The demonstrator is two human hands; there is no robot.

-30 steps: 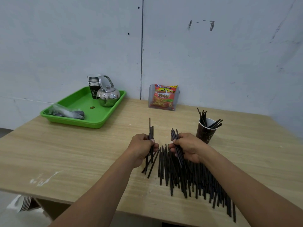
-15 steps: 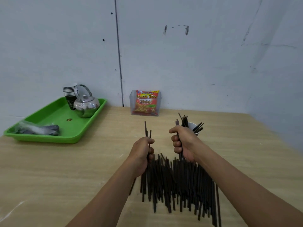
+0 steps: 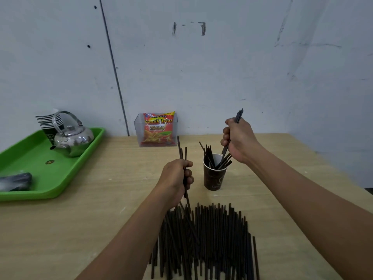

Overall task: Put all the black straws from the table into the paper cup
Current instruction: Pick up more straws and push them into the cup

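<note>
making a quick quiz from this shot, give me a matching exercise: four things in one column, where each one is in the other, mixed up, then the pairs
Things:
1. kettle
2. snack packet
3. paper cup
4. right hand

Places:
A. inside a clear box by the wall
B. raised above the cup, gripping straws
C. on the green tray
D. standing on the table, between the two hands

Pairs: 1-C, 2-A, 3-D, 4-B

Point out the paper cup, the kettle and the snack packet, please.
paper cup (image 3: 214, 177): head view, on its dark front wall.
kettle (image 3: 75, 139): head view, on its shiny body.
snack packet (image 3: 158, 128): head view, on its printed front.
</note>
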